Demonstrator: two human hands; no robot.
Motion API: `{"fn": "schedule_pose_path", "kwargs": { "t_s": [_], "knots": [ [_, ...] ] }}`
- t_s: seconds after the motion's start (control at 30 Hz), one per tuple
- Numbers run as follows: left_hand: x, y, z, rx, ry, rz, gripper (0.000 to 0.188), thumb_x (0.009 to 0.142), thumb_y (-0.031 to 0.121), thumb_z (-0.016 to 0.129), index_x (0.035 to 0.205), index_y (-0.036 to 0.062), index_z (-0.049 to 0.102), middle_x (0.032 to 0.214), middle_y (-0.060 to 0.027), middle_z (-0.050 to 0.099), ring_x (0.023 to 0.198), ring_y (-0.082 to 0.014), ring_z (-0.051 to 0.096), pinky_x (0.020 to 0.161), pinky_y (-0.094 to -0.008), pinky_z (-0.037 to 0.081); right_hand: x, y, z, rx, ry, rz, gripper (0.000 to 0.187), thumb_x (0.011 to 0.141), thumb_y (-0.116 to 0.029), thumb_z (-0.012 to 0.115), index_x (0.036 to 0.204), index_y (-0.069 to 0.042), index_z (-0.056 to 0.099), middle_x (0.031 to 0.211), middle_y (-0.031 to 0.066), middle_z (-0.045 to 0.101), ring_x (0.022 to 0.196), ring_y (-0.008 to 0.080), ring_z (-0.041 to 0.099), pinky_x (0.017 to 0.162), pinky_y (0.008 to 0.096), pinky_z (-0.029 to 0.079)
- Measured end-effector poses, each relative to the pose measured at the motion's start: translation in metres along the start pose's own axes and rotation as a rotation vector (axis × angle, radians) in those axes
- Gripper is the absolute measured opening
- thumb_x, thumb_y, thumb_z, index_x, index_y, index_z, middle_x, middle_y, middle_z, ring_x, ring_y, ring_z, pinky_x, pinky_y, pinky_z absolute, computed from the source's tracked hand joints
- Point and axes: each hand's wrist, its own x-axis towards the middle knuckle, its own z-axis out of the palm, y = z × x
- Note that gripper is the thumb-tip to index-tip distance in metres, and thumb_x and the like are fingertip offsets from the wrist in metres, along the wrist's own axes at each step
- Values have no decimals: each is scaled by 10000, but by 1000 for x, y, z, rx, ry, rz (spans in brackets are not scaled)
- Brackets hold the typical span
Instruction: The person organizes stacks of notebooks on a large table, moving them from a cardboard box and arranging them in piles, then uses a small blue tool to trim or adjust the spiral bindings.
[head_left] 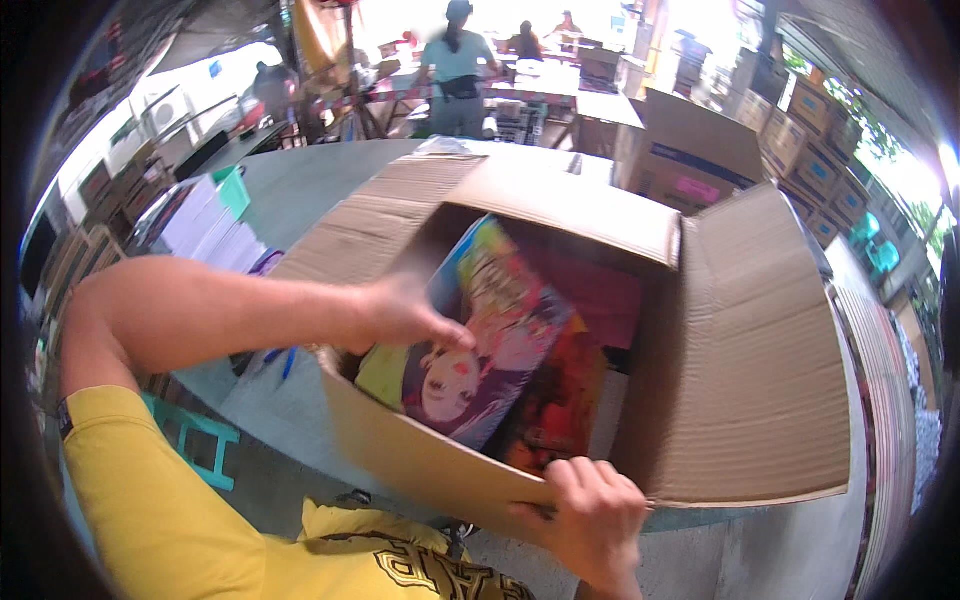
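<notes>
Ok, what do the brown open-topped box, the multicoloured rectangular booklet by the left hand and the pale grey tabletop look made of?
Brown box: matte corrugated cardboard, judging by the ridged flaps.
Multicoloured booklet: probably paper, given its thin printed cover; perhaps glossy, but blur obscures the finish.
Grey tabletop: looks smooth and dull; possibly laminate or painted board, material unclear.

1. Corrugated cardboard box (425,455): plain brown, upright on tabletop (300,190), open; left, far and right flaps (770,360) spread outward.
2. Glossy booklet (512,335): multicoloured, cartoon-figure cover facing up; slantwise within box opening, upper part blurred.
3. Red-orange booklet (562,400): inside box, right of the glossy one, partly overlapped by it in view.
</notes>
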Motion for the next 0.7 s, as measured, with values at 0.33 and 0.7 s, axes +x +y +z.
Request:
{"fn": "schedule_pose_path", "kwargs": {
  "t_s": [0.33, 0.7],
  "knots": [
    [-144, 45, -139, 1226, 590, 678, 623, 565, 320, 803, 997, -27, 518, 930, -193, 588, 863, -314, 606, 763, -358, 484, -6, -29, -3, -283, 29, 85, 211, 615, -183, 656, 778, -84, 565, 807, 63, 601, 789, 286, 583, 667, 385, 456],
    [-254, -142, -273, 1721, 257, 520, 306, 740, 146, 640, 972, 1, 505, 851, -108, 583, 805, -219, 601, 732, -365, 481, 99, -295, 176, 524, 424, -180, 1083, 570, -622, 733, 1366, -55, 266, 1393, 221, 261, 1292, 313, 287, 1033, 428, 292]
  ]
}}
